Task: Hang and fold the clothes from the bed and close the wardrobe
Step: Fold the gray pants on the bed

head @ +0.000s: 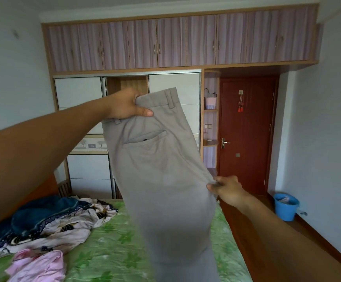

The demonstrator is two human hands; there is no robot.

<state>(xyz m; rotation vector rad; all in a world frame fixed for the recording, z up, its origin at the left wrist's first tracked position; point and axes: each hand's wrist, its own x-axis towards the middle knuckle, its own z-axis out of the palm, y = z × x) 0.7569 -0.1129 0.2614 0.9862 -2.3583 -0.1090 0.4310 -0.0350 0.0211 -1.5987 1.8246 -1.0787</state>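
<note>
Hanging in mid-air above the bed (108,241), a pair of grey trousers (159,169) is held up by both hands, its back pocket facing the camera. The left hand (124,104) grips the waistband at the top, with the thumb laid across the front of the cloth and the other fingers curled behind it. The right hand (226,190), lower and to the right, pinches the side edge of the trousers between thumb and fingers, where the cloth bunches into small creases. The legs drop out of the bottom of the view.

The bed has a green sheet with a leaf pattern. On its left side lies a loose heap: a dark blue garment (43,212) on top of a pale patterned cloth (63,228). Nearer the camera, a crumpled pink garment (41,265) lies just beside the heap.

Beyond the foot of the bed stands the wardrobe (84,110), its white sliding doors parted so that a strip of wooden interior (127,84) shows between them. A row of striped upper cabinets (165,43) runs across above, all shut. Right of the wardrobe are open corner shelves (210,143) with a pink bag (210,102) on one. Next comes a closed red door (247,159) with a silver handle (224,142) and a red tassel (241,107) hanging on it. A blue bucket (285,206) stands on the wooden floor (318,241) by the right-hand wall.
</note>
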